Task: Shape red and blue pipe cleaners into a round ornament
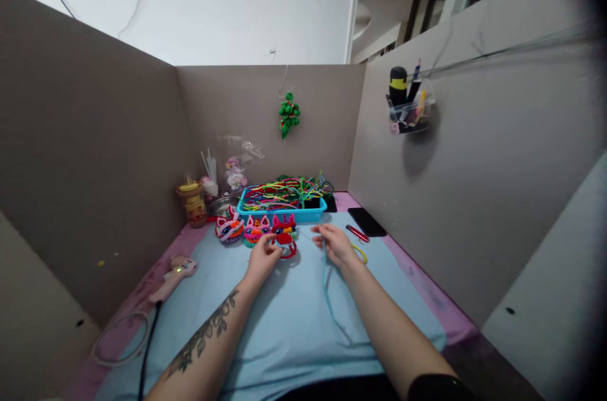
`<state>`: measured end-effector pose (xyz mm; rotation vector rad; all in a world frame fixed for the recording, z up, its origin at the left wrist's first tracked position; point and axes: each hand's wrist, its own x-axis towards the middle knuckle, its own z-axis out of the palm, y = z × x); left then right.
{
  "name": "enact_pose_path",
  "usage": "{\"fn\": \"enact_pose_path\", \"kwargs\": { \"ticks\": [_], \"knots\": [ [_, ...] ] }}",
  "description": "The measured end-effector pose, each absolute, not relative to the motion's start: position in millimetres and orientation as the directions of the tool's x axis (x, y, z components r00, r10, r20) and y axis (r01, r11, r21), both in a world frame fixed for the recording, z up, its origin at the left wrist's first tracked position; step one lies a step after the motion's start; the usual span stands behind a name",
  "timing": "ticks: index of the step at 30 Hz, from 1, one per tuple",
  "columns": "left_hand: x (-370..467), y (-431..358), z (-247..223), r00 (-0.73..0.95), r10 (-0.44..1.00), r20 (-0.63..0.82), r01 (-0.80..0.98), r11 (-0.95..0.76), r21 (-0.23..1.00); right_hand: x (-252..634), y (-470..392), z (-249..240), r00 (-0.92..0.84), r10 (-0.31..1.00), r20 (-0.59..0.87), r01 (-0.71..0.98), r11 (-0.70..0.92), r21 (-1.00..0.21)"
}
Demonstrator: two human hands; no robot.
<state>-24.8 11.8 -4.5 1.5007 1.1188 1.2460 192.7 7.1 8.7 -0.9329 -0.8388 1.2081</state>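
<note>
My left hand point(265, 257) is closed on a small red pipe-cleaner piece point(287, 243) with an open loop at its lower side. Across from it, my right hand point(334, 241) pinches a light blue pipe cleaner point(325, 281), whose long end hangs down toward the front of the cloth. Just behind the hands stand several colourful pipe-cleaner animal heads with pointed ears, among them a pink and orange one point(257, 230). A yellow ring-shaped piece point(360, 253) lies beside my right wrist, partly hidden by it.
A blue tray point(303, 215) heaped with pipe cleaners stands at the back. To the right lie a red-handled tool point(357, 233) and a black phone point(367, 222). A corded pink device point(173, 279) and a lidded cup point(193, 203) are on the left. Grey partitions point(265, 104) enclose the table.
</note>
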Motion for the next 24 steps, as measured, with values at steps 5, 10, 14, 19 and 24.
{"fn": "enact_pose_path", "kwargs": {
  "ticks": [5,10,14,19,24],
  "knots": [
    [-25.7,15.6,-6.1,0.051,0.986,0.157,0.070,-0.160,0.985,246.8,2.0,49.3,0.850,0.332,0.410,0.200,0.518,-0.832],
    [-22.2,11.9,-3.2,0.065,0.984,0.165,0.056,-0.169,0.984,240.0,-20.4,60.4,0.440,0.186,0.878,0.775,0.416,-0.476],
    [-21.1,9.9,-1.9,0.056,0.985,0.164,0.056,-0.167,0.984,187.9,-24.8,30.1,-0.031,0.624,0.781,0.684,0.583,-0.439],
    [-21.0,7.6,-0.3,0.049,0.972,0.231,0.026,-0.232,0.972,148.8,-31.3,10.1,-0.141,0.781,0.608,0.561,0.569,-0.600],
    [-15.8,-1.2,6.7,0.103,0.967,0.233,0.030,-0.237,0.971,149.5,-37.1,14.2,-0.091,0.777,0.623,0.521,0.571,-0.634]
  ]
}}
